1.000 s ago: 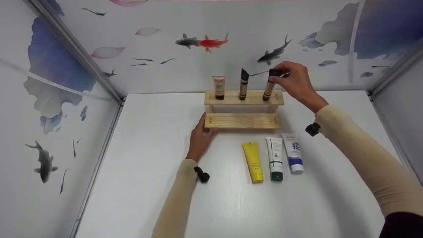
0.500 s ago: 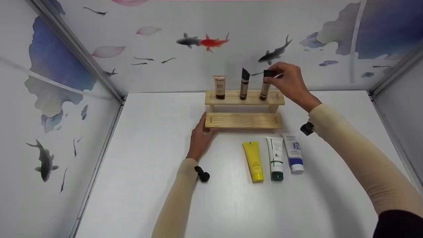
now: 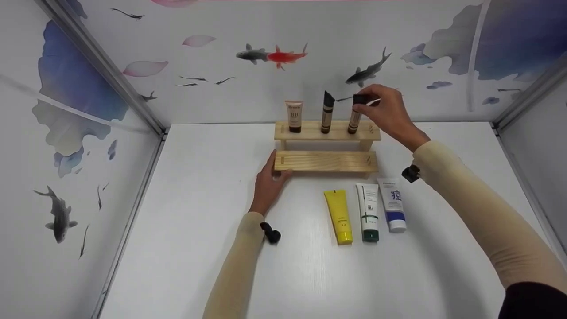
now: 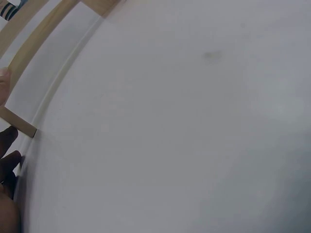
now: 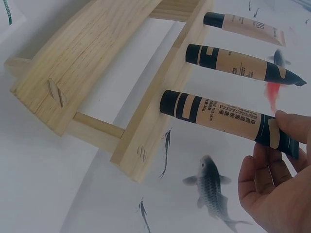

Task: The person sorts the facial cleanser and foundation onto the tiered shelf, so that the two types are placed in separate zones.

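Note:
My right hand (image 3: pixel 386 108) pinches the top end of a beige and black concealer tube (image 5: pixel 223 118) between thumb and fingers. That tube stands cap down on the upper step of a wooden two-tier rack (image 3: pixel 325 161), near its right end. A second beige and black tube (image 3: pixel 327 115) stands upright to its left, and further left is a pale BB cream tube (image 3: pixel 294 117). My left hand (image 3: pixel 269 185) grips the left end of the rack's lower step, thumb at the front edge; the left wrist view shows only part of its fingers.
In front of the rack, a yellow tube (image 3: pixel 340 217), a white tube with a green cap (image 3: pixel 368 210) and a white and blue tube (image 3: pixel 393 204) lie on the white table (image 3: pixel 199 199). A wall with painted fish (image 3: pixel 285 57) stands close behind the rack.
My right hand has moved slightly left with the concealer tube, which now stands more upright and closer to the middle tube. My left hand stays on the rack.

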Demonstrator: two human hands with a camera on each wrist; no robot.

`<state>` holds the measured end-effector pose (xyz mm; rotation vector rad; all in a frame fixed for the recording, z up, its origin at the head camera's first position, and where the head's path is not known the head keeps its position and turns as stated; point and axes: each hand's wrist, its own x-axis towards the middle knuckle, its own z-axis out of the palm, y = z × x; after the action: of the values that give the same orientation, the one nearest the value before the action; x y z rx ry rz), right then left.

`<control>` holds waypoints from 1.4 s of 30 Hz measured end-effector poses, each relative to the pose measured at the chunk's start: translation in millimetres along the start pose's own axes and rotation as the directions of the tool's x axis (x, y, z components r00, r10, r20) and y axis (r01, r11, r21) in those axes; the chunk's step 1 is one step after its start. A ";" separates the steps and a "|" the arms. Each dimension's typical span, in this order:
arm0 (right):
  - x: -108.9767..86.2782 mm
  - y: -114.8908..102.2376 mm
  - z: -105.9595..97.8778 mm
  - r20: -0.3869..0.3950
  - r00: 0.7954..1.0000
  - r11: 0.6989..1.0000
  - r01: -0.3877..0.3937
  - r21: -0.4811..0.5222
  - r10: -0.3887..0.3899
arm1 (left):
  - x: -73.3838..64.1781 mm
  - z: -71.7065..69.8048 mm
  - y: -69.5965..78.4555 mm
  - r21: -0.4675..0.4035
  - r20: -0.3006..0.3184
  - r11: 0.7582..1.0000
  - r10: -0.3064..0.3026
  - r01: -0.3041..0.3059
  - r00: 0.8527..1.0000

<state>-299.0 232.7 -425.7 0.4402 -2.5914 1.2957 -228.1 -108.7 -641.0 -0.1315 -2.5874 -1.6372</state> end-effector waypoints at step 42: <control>-127.8 54.5 5.9 0.237 0.947 0.976 -0.214 -0.036 0.217 | -1.2 0.3 0.2 -0.009 0.005 1.000 0.021 -0.021 1.000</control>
<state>-199.5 280.7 -510.2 0.3371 -2.9157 1.3731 -226.9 -108.5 -641.1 -0.1630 -2.5733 -1.6441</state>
